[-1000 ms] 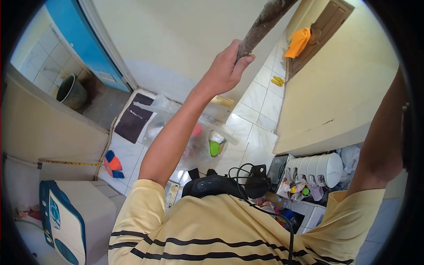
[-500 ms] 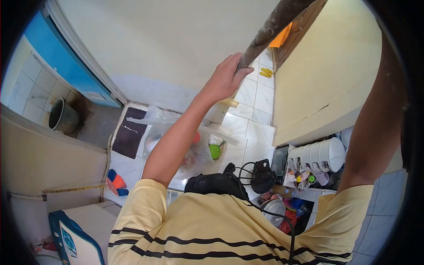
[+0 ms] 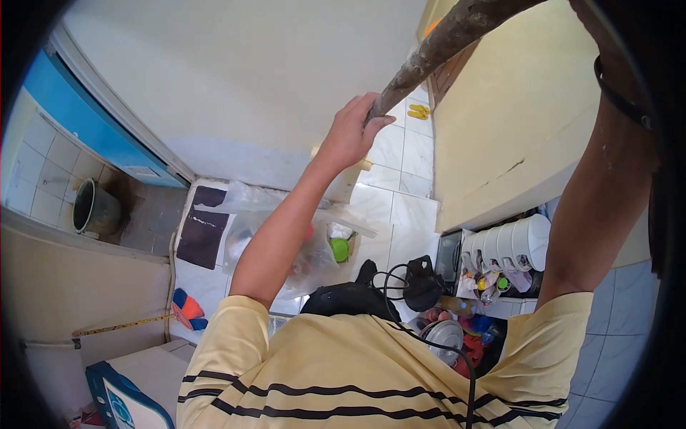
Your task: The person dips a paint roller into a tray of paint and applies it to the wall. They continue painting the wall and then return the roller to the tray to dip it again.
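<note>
A thick, mottled brown-grey pole (image 3: 437, 51) slants from the middle of the view up past the top edge. My left hand (image 3: 350, 136) is closed around its lower end, the thumb lying along the near side. At the upper right, beyond a dark wristband, only the back part of my right hand (image 3: 594, 30) shows. Its fingers are cut off by the top edge, so their grip is hidden. The far end of the pole is also out of view. A pale wall (image 3: 243, 79) stands behind my left hand.
Below my left arm lie clear plastic bags (image 3: 307, 264) and a green lid (image 3: 339, 249). A white rack (image 3: 507, 243) stands low on the right, with pots and bottles nearby. A black cable (image 3: 429, 342) crosses my shirt. Yellow sandals (image 3: 418, 111) lie ahead; a bucket (image 3: 96, 207) stands left.
My left hand and the pole's lower end have shifted slightly left and down in the view. More of my right wrist, with its dark band, now shows. The left hand's hold is unchanged.
</note>
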Demonstrator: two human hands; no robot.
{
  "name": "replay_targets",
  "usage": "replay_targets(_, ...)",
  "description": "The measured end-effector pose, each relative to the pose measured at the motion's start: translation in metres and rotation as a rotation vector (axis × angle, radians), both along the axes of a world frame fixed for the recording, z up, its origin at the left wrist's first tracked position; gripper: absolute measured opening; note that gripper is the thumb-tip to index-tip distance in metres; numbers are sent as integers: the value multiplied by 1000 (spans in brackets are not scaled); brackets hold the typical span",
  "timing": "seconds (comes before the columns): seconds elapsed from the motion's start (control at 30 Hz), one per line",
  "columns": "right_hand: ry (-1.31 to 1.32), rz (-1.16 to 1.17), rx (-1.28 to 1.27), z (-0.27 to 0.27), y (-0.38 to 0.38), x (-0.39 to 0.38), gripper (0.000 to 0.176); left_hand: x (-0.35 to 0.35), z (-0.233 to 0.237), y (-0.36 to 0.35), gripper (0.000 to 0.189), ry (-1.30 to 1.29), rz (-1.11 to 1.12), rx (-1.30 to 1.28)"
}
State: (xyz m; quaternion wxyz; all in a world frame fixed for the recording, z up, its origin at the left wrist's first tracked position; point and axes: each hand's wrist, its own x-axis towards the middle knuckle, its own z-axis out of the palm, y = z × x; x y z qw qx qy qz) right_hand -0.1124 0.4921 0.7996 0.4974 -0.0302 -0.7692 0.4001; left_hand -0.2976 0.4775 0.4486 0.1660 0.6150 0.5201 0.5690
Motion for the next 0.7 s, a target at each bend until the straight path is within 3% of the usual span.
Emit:
replay_targets(0.17, -23, 58, -34, -18, -9, -17, 37, -2, -27, 12, 30, 6, 5, 33)
replay_targets(0.43, -23, 138, -222, -93, -29, -65, 37, -21, -82, 25, 33, 127, 85, -40)
replay_targets(0.5, 57, 92, -341, -111, -22, -73, 30, -24, -96, 28, 35, 133, 99, -39)
replay_targets(0.7, 150, 16, -226, -160, 4, -90, 26, -30, -131, 35, 32, 205, 173, -83)
